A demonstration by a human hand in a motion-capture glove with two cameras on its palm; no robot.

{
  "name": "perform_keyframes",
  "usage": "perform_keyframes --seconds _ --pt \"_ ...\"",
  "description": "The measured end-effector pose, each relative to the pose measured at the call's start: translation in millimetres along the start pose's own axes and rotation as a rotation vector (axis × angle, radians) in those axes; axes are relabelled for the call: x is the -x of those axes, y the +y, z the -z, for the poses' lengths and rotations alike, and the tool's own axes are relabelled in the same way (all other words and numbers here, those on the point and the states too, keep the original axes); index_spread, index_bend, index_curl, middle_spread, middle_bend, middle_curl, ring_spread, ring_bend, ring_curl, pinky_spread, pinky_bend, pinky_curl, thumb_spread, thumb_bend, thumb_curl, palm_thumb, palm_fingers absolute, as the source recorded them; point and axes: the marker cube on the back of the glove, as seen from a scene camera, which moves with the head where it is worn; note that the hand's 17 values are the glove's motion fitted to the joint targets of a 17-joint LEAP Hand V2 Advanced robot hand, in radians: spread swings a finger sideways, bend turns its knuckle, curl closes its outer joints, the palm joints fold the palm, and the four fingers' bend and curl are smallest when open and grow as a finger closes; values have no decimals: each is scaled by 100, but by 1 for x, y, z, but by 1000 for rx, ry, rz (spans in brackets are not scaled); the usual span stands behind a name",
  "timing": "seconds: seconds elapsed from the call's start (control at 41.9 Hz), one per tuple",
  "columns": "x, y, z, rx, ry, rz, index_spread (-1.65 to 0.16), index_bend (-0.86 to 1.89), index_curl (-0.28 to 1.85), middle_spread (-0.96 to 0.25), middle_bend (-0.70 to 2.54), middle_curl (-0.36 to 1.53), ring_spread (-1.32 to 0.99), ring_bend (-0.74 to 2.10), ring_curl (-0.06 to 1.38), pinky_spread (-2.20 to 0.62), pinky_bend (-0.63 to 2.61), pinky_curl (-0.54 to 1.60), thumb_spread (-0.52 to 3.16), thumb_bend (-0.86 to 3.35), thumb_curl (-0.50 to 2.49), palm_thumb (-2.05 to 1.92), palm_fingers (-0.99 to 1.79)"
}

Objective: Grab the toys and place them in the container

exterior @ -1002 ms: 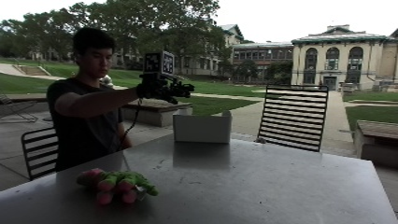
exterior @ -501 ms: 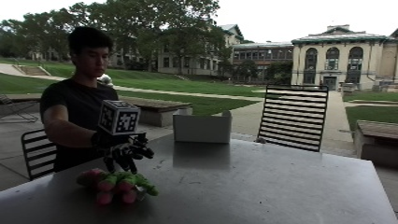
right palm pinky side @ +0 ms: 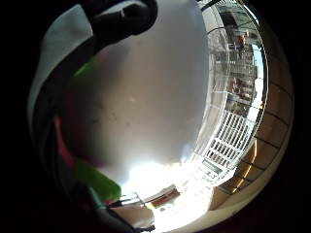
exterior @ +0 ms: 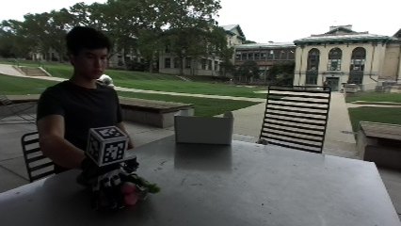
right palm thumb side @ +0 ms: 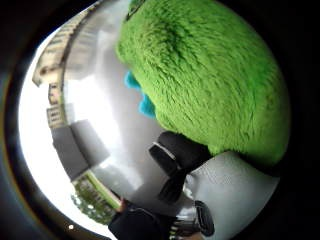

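Observation:
A small heap of plush toys (exterior: 132,193), green and pink, lies on the grey table (exterior: 263,188) near its front left corner. My gloved right hand (exterior: 109,178) sits down on top of the heap with its fingers curled into it. The thumb side palm view is filled by a green plush toy (right palm thumb side: 210,75) with a blue patch, and my thumb (right palm thumb side: 175,150) lies against it. Green (right palm pinky side: 97,179) and pink (right palm pinky side: 60,141) plush show at the rim of the little finger side view, over bare table top (right palm pinky side: 146,97). The white container (exterior: 204,129) stands open-topped at the table's far edge, well away from the hand.
A slatted black chair (exterior: 294,117) stands behind the table to the right of the container. Another chair (exterior: 34,157) is behind the person at the left. The container (right palm thumb side: 80,145) also shows across the table in the thumb side view.
The hand has dropped from chest height down onto the toy heap, and its fingers now wrap the green plush.

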Motion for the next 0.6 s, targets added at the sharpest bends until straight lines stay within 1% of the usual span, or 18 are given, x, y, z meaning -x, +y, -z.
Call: perform_keyframes --seconds 0.024,0.048,0.072,0.119,0.143,0.167,0.191,0.215,0.239,0.31,0.382,0.406,0.501,0.549,0.597 --pt "0 0 0 -6 -15 -2 -29 5 7 -9 94 58 -8 48 34 -8 107 27 129 25 39 52 32" --pt "-1 1 0 -17 -33 -4 -29 6 7 -10 93 58 -10 51 35 -10 108 27 131 26 39 53 34" --pt "-3 1 1 -35 -52 -6 -30 6 6 -11 90 57 -12 58 37 -15 115 30 133 27 40 55 44" --pt "-6 2 3 -81 -86 -11 -30 6 6 -13 89 58 -15 62 38 -19 118 31 135 29 41 58 44" --pt "-7 2 3 -104 -98 -13 -30 6 6 -14 87 57 -17 69 41 -23 121 32 136 30 41 59 50" --pt "-8 3 4 -122 -105 -14 -29 21 9 -13 80 56 -23 81 44 -28 118 31 132 33 45 68 70" --pt "-9 4 4 -133 -108 -14 -29 24 9 -14 79 55 -26 84 43 -30 113 29 131 37 47 74 79" --pt "-9 5 4 -141 -108 -16 -29 24 8 -14 77 54 -28 86 43 -31 112 29 130 38 48 76 82" --pt "-9 5 5 -149 -103 -20 -29 29 11 -15 83 56 -30 89 44 -33 105 28 131 42 51 83 97" --pt "-9 4 8 -176 -64 -35 -28 33 13 -16 88 56 -33 92 45 -37 94 26 133 48 54 91 112" --pt "-7 4 13 -179 -30 -46 -28 36 16 -17 94 57 -35 93 47 -40 88 27 135 53 58 97 118" --pt "-5 4 15 -174 -30 -47 -28 38 17 -18 95 57 -36 97 48 -41 85 27 140 57 59 100 124" --pt "9 8 33 -179 -91 -39 -27 41 20 -22 95 56 -37 103 49 -45 81 27 149 65 62 104 129" --pt "21 12 47 -242 -129 -45 -28 40 20 -23 98 57 -37 103 49 -46 80 27 146 65 65 106 129" --pt "32 15 64 -330 -150 -49 -28 32 19 -24 101 57 -36 106 49 -47 81 28 140 61 66 103 126"
